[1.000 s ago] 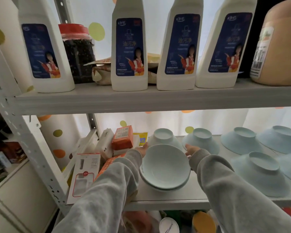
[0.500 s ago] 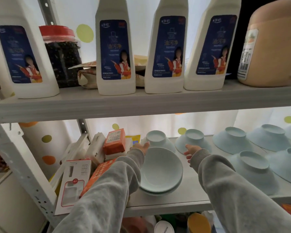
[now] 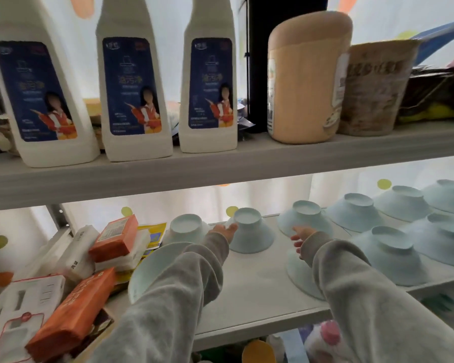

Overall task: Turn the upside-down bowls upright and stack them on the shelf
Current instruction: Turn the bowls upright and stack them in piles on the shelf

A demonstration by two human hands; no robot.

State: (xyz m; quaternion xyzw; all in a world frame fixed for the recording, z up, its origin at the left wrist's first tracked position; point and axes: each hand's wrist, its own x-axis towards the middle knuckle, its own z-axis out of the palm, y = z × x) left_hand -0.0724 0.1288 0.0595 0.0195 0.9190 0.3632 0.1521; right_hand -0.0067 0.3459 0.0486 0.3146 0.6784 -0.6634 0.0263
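An upright stack of pale blue bowls (image 3: 152,268) rests on the lower shelf (image 3: 252,297) at the left, partly hidden by my left sleeve. Just behind it is an upside-down bowl (image 3: 186,229). Another upside-down bowl (image 3: 249,234) stands in the middle at the back. My left hand (image 3: 223,230) is open, its fingertips at that bowl's left side. My right hand (image 3: 300,238) is open a little to the bowl's right and holds nothing. My right sleeve covers part of a front upside-down bowl (image 3: 299,276). Several more upside-down bowls (image 3: 388,250) fill the shelf's right half.
Orange boxes (image 3: 116,237) and white packets are piled at the shelf's left end. The upper shelf (image 3: 220,169) hangs low overhead with three white bottles (image 3: 131,82), a tan container (image 3: 304,77) and a paper cup.
Both hands have left the upright stack and moved back and to the right, either side of the middle upside-down bowl. The view has swung to the right.
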